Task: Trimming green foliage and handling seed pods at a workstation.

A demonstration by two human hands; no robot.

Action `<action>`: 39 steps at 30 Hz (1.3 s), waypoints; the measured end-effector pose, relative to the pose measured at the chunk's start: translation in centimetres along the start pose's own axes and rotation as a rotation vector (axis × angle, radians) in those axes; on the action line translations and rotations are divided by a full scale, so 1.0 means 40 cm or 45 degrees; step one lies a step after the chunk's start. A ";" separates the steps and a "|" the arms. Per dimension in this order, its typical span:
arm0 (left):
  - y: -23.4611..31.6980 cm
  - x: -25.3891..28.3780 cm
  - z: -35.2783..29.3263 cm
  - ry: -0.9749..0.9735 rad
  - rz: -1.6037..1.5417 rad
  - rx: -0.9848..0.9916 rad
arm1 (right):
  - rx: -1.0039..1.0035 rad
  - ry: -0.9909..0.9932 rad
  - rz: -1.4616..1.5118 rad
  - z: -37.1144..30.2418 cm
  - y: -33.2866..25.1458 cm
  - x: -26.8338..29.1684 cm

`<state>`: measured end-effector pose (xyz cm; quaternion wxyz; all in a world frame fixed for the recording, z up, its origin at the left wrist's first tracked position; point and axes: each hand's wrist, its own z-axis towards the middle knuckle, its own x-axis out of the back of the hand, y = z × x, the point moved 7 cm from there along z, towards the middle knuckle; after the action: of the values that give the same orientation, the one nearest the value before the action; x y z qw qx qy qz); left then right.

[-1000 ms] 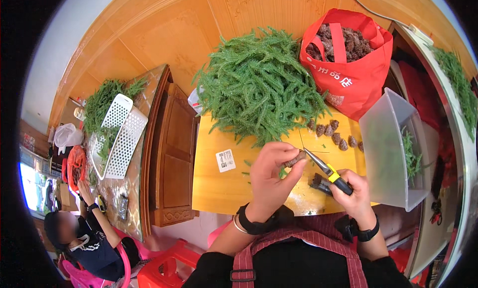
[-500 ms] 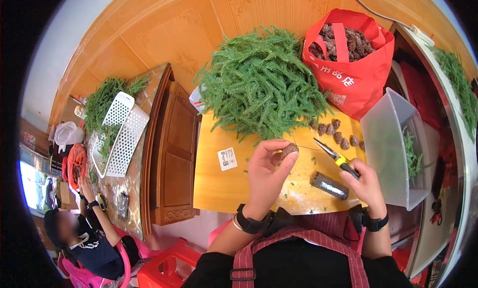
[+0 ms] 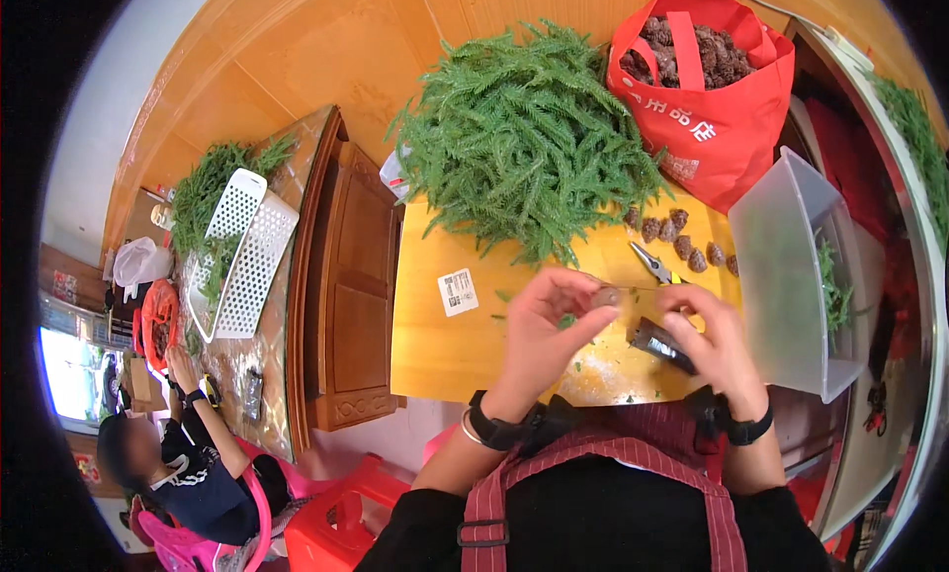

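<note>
Between the thumb and fingers of my left hand point(image 3: 550, 325) sits a small brown pine cone point(image 3: 606, 297). A thin wire point(image 3: 643, 288) runs from the cone across to my right hand point(image 3: 714, 337), whose fingers pinch its far end. Pliers point(image 3: 652, 264) with yellow-and-black handles lie on the yellow table point(image 3: 435, 350), just beyond my right hand, which partly covers them. Close to that hand's thumb is a dark cylindrical roll point(image 3: 660, 345) with white print. Several loose pine cones point(image 3: 682, 246) lie past the pliers.
A large heap of green fir sprigs point(image 3: 524, 147) covers the table's far side. Behind the right corner stands a red bag point(image 3: 707, 127) full of pine cones. A translucent bin point(image 3: 791, 285) stands at the right. A co-worker point(image 3: 198, 473) sits at another table on the left.
My right hand has let go of the pliers, which now lie on the table, and has taken the wire's end. My left hand still holds the pine cone, slightly further right.
</note>
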<state>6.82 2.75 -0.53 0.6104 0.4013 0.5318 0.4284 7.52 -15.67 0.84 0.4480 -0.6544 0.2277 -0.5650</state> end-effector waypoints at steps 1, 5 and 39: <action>-0.008 -0.008 -0.002 0.001 0.003 0.006 | 0.008 -0.015 0.301 -0.004 -0.021 -0.034; 0.031 -0.043 -0.009 -0.073 0.461 -0.231 | -0.033 -0.114 0.748 0.001 -0.054 -0.107; 0.131 -0.051 0.103 -0.449 0.187 0.039 | 0.247 0.213 0.762 0.042 -0.156 0.085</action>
<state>10.28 2.29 5.50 0.6551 0.5170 0.3924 0.3867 8.68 -14.79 7.98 0.6342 -0.4641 0.3912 -0.4789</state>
